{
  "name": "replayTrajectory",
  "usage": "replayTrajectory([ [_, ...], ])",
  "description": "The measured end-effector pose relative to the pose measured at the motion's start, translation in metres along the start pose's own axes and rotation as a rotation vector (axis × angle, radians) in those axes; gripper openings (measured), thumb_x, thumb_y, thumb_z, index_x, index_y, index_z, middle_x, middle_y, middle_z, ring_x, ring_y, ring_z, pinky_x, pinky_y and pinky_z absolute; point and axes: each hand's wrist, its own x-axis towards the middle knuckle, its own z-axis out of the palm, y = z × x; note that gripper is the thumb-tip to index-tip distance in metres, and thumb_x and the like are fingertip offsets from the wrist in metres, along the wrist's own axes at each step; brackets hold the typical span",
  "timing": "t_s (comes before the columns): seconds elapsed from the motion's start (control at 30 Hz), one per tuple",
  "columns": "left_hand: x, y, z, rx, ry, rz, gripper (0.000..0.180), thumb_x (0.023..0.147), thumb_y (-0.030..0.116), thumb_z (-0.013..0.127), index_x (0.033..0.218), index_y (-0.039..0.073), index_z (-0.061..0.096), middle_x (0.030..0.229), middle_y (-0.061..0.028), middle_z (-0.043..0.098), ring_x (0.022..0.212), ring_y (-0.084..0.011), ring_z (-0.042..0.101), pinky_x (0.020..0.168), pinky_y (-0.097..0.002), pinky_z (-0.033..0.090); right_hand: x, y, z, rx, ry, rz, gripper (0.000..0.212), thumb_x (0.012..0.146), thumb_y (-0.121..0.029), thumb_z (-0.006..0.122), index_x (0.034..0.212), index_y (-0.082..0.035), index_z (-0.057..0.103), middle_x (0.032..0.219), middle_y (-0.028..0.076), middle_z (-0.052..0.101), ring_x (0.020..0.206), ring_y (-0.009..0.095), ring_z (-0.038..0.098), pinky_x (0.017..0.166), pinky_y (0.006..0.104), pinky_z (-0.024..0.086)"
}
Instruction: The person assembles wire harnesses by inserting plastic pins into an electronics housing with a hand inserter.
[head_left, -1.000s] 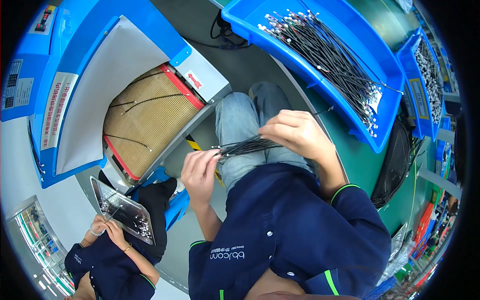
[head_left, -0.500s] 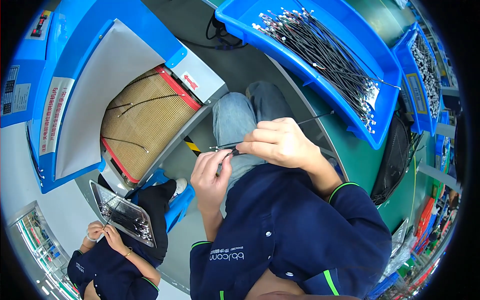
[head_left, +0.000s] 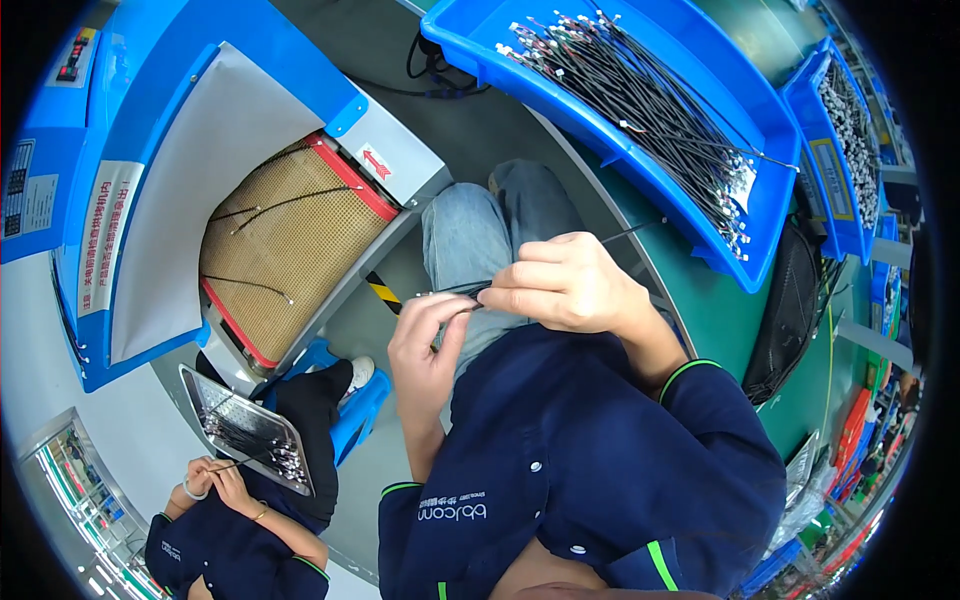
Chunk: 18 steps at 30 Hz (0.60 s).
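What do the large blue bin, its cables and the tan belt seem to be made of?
Bin: likely moulded plastic, smooth, softly shiny. Cables: black cover, probably plastic or rubber, bending smoothly. Belt: perhaps coated fabric, given its fine matte grid.

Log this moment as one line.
Left hand: pinching thin black cables; right hand: pinching same cables; blue plastic bin: black white-tipped cables; red-edged tan mesh belt: spread black cables

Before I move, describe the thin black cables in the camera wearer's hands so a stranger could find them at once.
Find the faded blue denim jeans near the middle. Over them, the bare left hand and right hand hold the thin black cables. Unlike the piled black cables in the blue plastic bin, these are hand-held above denim.
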Motion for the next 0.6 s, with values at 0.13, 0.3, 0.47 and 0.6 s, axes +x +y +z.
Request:
replayTrajectory([
  [0.13, -0.002, 0.006, 0.005, 0.317, 0.209, 0.217, 0.025, 0.068, 0.002, 0.076, 0.090, 0.004, 0.065, 0.087, -0.0071, 0.064, 0.080, -0.0260, 0.061, 0.076, -0.0365, 0.051, -0.002, 0.000, -0.002, 0.014, 0.001, 0.043, 0.020, 0.068, -0.006, 0.064, 0.088, -0.006, 0.067, 0.076, 0.001, 0.060, 0.055, 0.012, 0.051, 0.042, 0.0257, 0.040],
  [0.3, -0.002, 0.004, 0.006, 0.347, 0.194, 0.254, 0.023, 0.069, 0.001, 0.076, 0.089, 0.004, 0.066, 0.085, -0.0071, 0.064, 0.078, -0.0250, 0.062, 0.074, -0.0352, 0.052, -0.002, 0.002, -0.002, 0.021, 0.005, 0.048, 0.020, 0.068, -0.006, 0.064, 0.088, -0.006, 0.066, 0.076, 0.001, 0.060, 0.055, 0.012, 0.051, 0.042, 0.0256, 0.040],
  [0.47, 0.000, 0.001, 0.010, 0.328, 0.190, 0.249, 0.022, 0.068, -0.001, 0.076, 0.088, 0.003, 0.067, 0.084, -0.0073, 0.064, 0.078, -0.0245, 0.062, 0.071, -0.0344, 0.052, -0.004, 0.004, -0.003, 0.012, 0.002, 0.041, 0.020, 0.068, -0.005, 0.063, 0.088, -0.006, 0.067, 0.076, 0.001, 0.060, 0.055, 0.012, 0.051, 0.041, 0.0255, 0.040],
  [0.6, 0.001, 0.000, 0.012, 0.216, 0.171, 0.238, 0.022, 0.069, -0.004, 0.074, 0.088, 0.003, 0.066, 0.083, -0.0077, 0.065, 0.078, -0.0246, 0.062, 0.069, -0.0331, 0.051, -0.004, 0.006, -0.004, 0.025, 0.012, 0.033, 0.021, 0.068, -0.005, 0.063, 0.088, -0.006, 0.067, 0.076, 0.000, 0.060, 0.055, 0.012, 0.051, 0.041, 0.0252, 0.039],
])
